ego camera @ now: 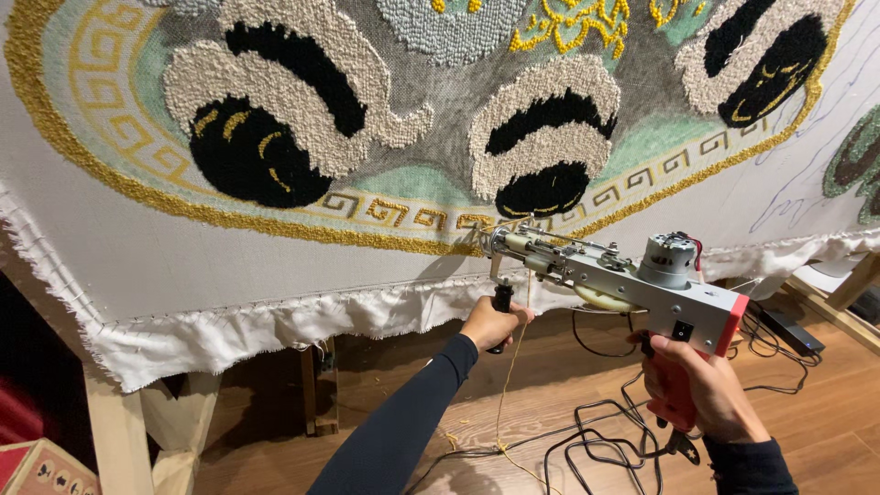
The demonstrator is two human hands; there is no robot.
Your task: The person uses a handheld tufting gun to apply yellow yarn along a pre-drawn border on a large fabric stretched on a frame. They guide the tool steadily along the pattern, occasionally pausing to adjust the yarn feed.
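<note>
A tufting gun [632,280] with a grey metal body, a round motor on top and a red rear handle points left at a stretched white cloth [229,247]. Its needle tip touches the gold border of a tufted rug design [385,137] in cream, black, mint and gold. My right hand [701,385] grips the red rear handle. My left hand [493,323] holds the black front grip under the gun. A gold yarn strand [509,385] hangs from the gun down to the floor.
The cloth is stretched on a wooden frame with legs [124,440] at lower left and a bar [839,298] at right. Black cables [596,440] lie tangled on the wooden floor. A black power adapter [793,332] sits at right. A red box [37,467] stands bottom left.
</note>
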